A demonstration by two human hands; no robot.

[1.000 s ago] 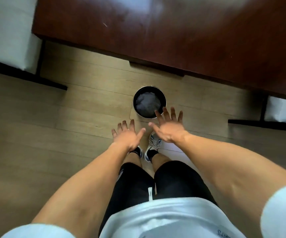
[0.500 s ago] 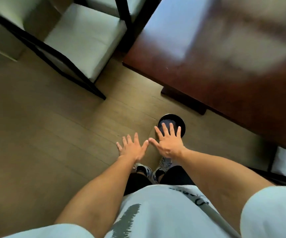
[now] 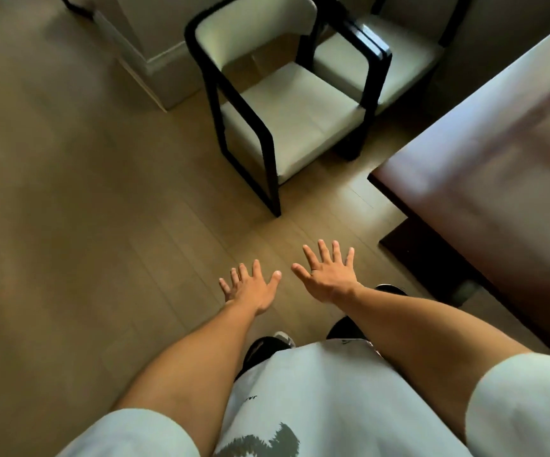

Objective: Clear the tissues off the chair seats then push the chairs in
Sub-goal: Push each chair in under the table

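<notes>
Near chair (image 3: 296, 120) stands ahead on the floor (image 3: 69, 209), w/ a 2nd chair (image 3: 382, 64) just behind it to the right. Tabletop (image 3: 498, 166) lies right of both chairs (its corner near the front one). Wall corner (image 3: 141, 44) sits behind-left.

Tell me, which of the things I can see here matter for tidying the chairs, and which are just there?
Part of the job:
near chair, its seat bare of tissues
far chair, beside it
table, where the chairs go
left hand and right hand, both open and empty

Just there:
wooden floor
wall corner
</notes>
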